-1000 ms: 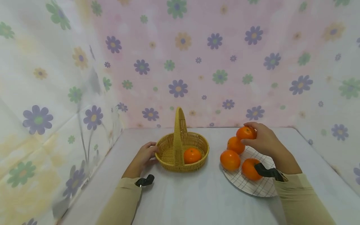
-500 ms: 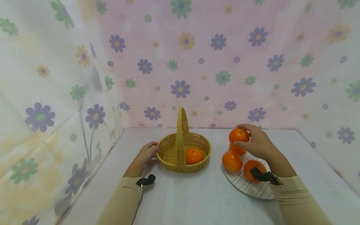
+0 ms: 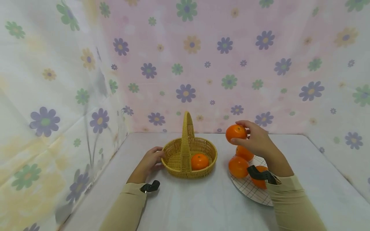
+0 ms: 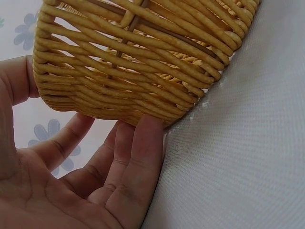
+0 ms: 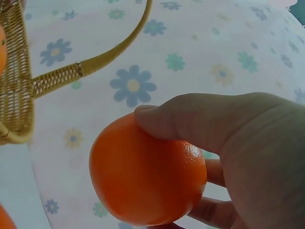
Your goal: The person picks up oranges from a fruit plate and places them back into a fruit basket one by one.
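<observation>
My right hand [image 3: 258, 140] grips an orange [image 3: 236, 133] between thumb and fingers, above the plate's far left edge. In the right wrist view the thumb lies on the near face of the held orange [image 5: 147, 169], with fingertips behind it. A yellow wicker basket [image 3: 173, 170] with a tall arched handle stands at the centre, one orange [image 3: 199, 162] inside. My left hand [image 3: 149, 160] holds the basket's left side; in the left wrist view its fingers [image 4: 147, 143] press against the woven wall [image 4: 119, 81].
A round checked plate [image 3: 248, 192] at the right bears several oranges, including a front-left orange [image 3: 238, 166], a far orange [image 3: 244, 153] and one partly hidden by the right wrist's camera mount [image 3: 261, 175]. A flowered cloth [image 3: 202, 70] encloses the white table [image 3: 185, 205].
My right hand has lifted its orange and carried it left, off the pile toward the basket. My left hand stays on the basket, which stands where it was.
</observation>
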`<state>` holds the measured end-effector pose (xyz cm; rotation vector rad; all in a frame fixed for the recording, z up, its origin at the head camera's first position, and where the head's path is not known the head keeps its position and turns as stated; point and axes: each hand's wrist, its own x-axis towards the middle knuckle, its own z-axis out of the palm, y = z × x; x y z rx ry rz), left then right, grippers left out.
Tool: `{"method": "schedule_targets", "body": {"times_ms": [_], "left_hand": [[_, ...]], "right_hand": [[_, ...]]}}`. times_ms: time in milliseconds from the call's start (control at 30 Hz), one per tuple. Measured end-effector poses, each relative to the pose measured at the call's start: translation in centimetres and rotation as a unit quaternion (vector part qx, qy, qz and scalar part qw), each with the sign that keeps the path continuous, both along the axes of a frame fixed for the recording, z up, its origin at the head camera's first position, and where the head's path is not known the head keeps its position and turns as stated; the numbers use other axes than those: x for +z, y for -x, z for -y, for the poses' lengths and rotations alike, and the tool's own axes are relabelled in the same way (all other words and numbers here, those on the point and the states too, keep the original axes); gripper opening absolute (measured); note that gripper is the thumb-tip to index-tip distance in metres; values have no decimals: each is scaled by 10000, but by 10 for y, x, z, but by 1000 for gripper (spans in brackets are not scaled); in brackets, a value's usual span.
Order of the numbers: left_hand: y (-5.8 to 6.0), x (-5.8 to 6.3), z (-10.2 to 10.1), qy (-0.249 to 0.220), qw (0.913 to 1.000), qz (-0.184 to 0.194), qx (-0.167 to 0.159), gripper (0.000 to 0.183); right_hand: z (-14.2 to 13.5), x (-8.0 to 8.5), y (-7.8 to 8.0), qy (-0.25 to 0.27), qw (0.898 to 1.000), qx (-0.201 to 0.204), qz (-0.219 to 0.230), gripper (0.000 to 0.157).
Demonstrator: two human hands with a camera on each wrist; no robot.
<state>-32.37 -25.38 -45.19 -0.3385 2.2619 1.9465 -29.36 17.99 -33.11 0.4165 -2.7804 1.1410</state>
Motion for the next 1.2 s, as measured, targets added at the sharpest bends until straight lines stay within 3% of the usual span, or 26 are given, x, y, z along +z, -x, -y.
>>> {"method": "schedule_targets", "body": {"times_ms": [333, 700, 1200], "left_hand": [[-2, 2, 2, 73, 9999, -125, -60, 47], [-4, 4, 0, -25, 10000, 9, -78, 48], [-3, -1, 1, 36, 9999, -132, -106, 46]], "right_hand": [[18, -2, -1, 244, 9996, 110, -88, 76], [31, -13, 0, 354, 9992, 190, -46, 75], [53, -29, 1, 154, 9988, 375, -279, 72]]}}
